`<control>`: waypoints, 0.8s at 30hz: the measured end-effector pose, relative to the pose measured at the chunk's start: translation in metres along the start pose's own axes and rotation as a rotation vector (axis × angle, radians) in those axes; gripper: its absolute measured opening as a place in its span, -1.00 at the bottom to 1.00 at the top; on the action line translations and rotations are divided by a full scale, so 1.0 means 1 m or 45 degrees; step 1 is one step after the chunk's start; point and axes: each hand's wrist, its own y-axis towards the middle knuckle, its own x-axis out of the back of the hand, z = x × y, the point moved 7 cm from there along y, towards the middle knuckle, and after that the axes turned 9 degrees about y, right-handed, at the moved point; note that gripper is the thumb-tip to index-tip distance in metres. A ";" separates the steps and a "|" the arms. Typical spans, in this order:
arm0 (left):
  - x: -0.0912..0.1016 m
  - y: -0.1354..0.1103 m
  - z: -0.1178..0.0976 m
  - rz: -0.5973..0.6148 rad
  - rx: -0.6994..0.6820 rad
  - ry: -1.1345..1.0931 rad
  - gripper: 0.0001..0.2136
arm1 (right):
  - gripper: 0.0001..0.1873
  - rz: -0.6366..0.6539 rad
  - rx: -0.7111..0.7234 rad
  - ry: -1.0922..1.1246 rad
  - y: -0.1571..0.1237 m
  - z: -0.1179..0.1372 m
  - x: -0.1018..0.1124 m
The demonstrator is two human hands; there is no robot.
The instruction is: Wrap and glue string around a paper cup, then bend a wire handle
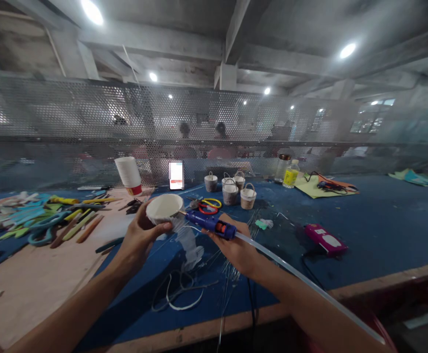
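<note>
My left hand grips a white paper cup by its side, with the open mouth tilted toward me. Strips of pale paper or cloth wrap the cup's outside, and a loose white strip hangs below it. In my right hand is a blue glue gun, its nozzle at the cup's right side near the rim. A long clear glue stick runs out of the gun's back. Whether the nozzle touches the cup I cannot tell. A pale cord lies curled on the table below.
Several small handled baskets stand behind the gun, near red-and-yellow-handled scissors. Stacked paper cups, a phone and blue scissors are leftward. A magenta box and a yellow-labelled bottle are rightward. Mesh panel behind.
</note>
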 end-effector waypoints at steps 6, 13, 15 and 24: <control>0.000 -0.002 -0.002 0.000 -0.004 0.045 -0.37 | -0.70 0.023 0.007 0.032 0.001 0.004 -0.001; -0.001 -0.002 -0.002 0.024 0.010 0.054 -0.35 | -0.76 0.115 -0.035 0.024 0.000 0.008 -0.001; 0.000 -0.002 0.000 0.029 0.006 0.056 -0.33 | -0.77 0.129 -0.057 0.028 0.000 0.009 -0.002; 0.000 -0.002 0.001 0.010 -0.033 0.131 -0.30 | -0.80 0.190 -0.087 0.119 0.001 0.010 -0.005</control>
